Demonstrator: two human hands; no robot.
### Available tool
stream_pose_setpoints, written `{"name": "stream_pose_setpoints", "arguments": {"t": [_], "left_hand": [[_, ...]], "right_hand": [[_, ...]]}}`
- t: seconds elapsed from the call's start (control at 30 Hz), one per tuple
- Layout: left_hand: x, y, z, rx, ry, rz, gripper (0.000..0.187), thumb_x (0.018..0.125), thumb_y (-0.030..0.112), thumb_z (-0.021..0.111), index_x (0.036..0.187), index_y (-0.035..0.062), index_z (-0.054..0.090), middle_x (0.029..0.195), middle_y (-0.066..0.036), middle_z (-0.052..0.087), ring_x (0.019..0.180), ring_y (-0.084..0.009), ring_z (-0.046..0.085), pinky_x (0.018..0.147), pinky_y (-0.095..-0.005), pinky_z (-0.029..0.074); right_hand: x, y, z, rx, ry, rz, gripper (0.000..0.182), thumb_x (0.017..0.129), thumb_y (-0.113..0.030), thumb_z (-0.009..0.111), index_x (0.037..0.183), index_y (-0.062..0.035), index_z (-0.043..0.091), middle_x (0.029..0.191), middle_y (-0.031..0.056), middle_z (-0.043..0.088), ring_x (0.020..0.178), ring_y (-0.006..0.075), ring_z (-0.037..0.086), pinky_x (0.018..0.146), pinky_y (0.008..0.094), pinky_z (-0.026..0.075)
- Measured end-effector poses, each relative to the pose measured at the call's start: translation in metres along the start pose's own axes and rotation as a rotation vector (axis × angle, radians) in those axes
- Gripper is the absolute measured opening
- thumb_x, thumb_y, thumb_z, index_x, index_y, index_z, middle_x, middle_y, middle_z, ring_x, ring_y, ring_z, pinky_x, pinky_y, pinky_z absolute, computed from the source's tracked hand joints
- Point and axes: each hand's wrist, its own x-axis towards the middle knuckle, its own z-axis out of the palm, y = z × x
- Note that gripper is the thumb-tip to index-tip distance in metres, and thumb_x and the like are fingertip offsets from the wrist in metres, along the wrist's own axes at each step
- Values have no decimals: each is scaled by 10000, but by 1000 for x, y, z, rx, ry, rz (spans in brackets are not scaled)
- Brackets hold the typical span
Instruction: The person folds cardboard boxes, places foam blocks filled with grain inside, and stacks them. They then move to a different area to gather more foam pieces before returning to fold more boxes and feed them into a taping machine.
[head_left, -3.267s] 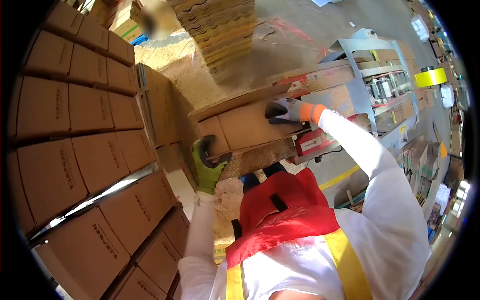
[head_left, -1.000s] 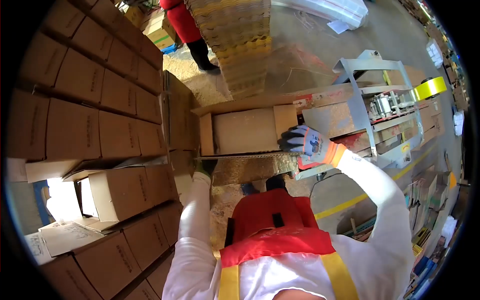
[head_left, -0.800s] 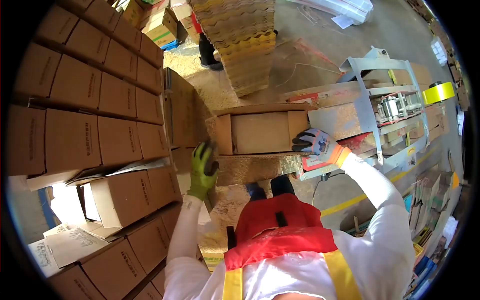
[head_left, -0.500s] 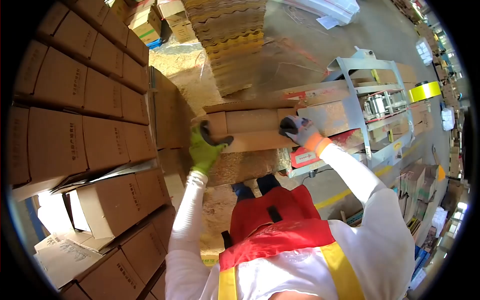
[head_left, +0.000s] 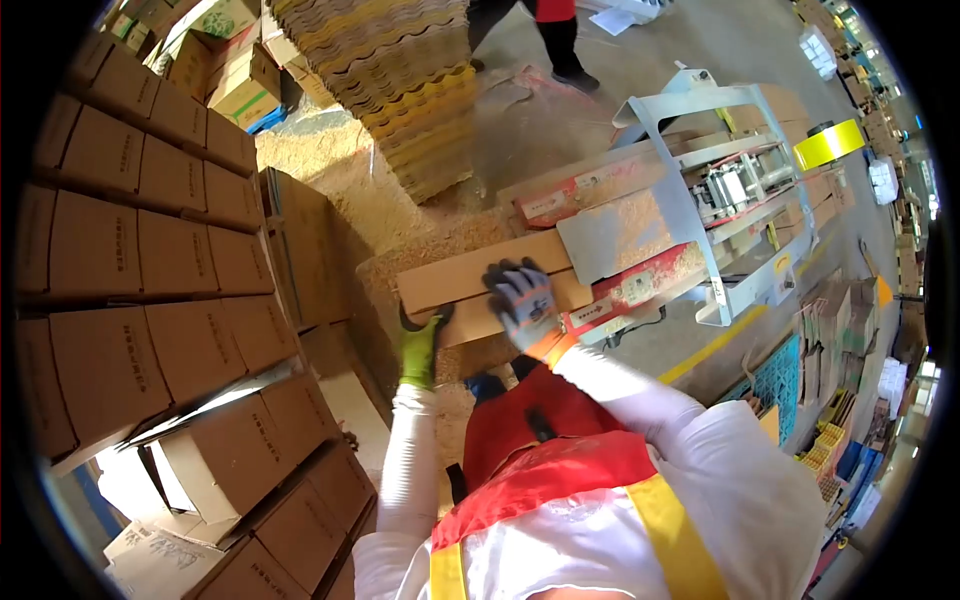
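A long brown cardboard box (head_left: pixel 480 272) lies in front of me, its two long top flaps folded down with a seam between them. My left hand (head_left: pixel 421 345), in a green glove with dark fingertips, grips the near left corner of the box. The right hand (head_left: pixel 525 305), gloved in grey with an orange cuff, rests flat on the top flaps with its fingers spread. To the right of the box stands the metal frame of a taping machine (head_left: pixel 700 200), carrying a roll of yellow tape (head_left: pixel 829 146). The inside of the box is hidden.
Stacked brown cartons (head_left: pixel 95 240) form a wall on my left. Wavy-edged cardboard sheets (head_left: pixel 375 80) stand piled ahead, with sawdust-like crumbs (head_left: pixel 320 160) on the floor. Another person's legs (head_left: pixel 560 45) show at the back. Blue crates (head_left: pixel 770 375) are at right.
The box flaps have gone from open to folded down. My right hand has moved left from the box's right end onto its top. A person's legs have come into view.
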Motion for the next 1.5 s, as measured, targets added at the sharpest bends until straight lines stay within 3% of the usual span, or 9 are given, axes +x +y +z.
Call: {"name": "stream_pose_setpoints", "arguments": {"t": [0.2, 0.5, 0.63, 0.87, 1.13, 1.33, 1.37, 1.4, 1.5], "left_hand": [[-1, -35, 77, 261, 173, 140, 677, 799, 204, 734, 1354, -15, 415, 1228, -132, 584, 1068, -200, 574, 918, -330, 470], [-91, 8, -92, 138, 460, 242, 593, 815, 273, 697, 1294, 6, 471, 1224, -138, 578, 1099, -222, 557, 947, -361, 439], [-135, 8, -172, 109, 650, 243, 561, 822, 304, 680, 1267, 16, 496, 1222, -141, 575, 1112, -232, 549, 960, -375, 425], [-177, 3, -211, 96, 570, 232, 517, 834, 358, 651, 1220, 33, 540, 1219, -146, 570, 1136, -249, 536, 982, -399, 401], [-65, 17, -172, 1425, 230, 219, 562, 777, 397, 731, 1209, 71, 582, 1296, -123, 537, 1204, -236, 494, 1077, -365, 320], [-2, 7, -98, 750, -278, -103, 627, 877, 259, 668, 1411, 69, 401, 1307, -134, 564, 1186, -236, 535, 1006, -341, 428], [-11, 36, -79, 762, -190, -59, 598, 909, 227, 628, 1434, 90, 377, 1355, -122, 531, 1205, -242, 526, 996, -350, 447], [6, -29, -104, -190, -27, -311, 598, 906, 183, 635, 1435, 85, 375, 1357, -127, 517, 1169, -240, 544, 971, -319, 467], [14, 10, -84, -34, -24, -481, 481, 930, 186, 598, 1364, 32, 460, 1246, -115, 583, 1042, -197, 602, 907, -281, 498]], "right_hand": [[23, 22, -4, 31, 92, -77, 299, 778, -199, 652, 1044, -74, 599, 1129, 142, 587, 1062, 332, 536, 952, 451, 427], [110, -381, -24, 462, -157, -998, 646, 832, -491, 556, 1329, -81, 505, 1431, 112, 412, 1339, 333, 346, 1125, 506, 206], [120, -429, 14, 623, -352, -1208, 497, 799, -345, 613, 1230, -99, 583, 1338, 83, 531, 1334, 279, 392, 1152, 512, 209], [122, -325, -88, 820, -225, -1087, 374, 767, -263, 633, 1095, -84, 622, 1167, 108, 617, 1152, 276, 557, 1055, 489, 359], [90, -72, -179, 292, -519, -688, 410, 694, -119, 586, 1094, -90, 672, 1128, 99, 655, 1106, 342, 582, 1013, 476, 407], [43, 73, -102, 330, -635, -583, 310, 891, -195, 460, 1143, -103, 617, 1242, 108, 572, 1174, 274, 518, 1007, 397, 414], [24, 85, -88, 79, -624, -529, 321, 883, -208, 470, 1161, -140, 616, 1253, 85, 570, 1189, 272, 509, 1007, 403, 416], [25, 77, -99, -7, -682, -516, 320, 872, -259, 529, 1160, -151, 618, 1262, 63, 571, 1199, 277, 504, 1010, 399, 414], [10, 79, -89, 28, -509, -358, 367, 835, -354, 641, 1136, -146, 617, 1235, 98, 566, 1117, 296, 552, 953, 389, 450]]}}
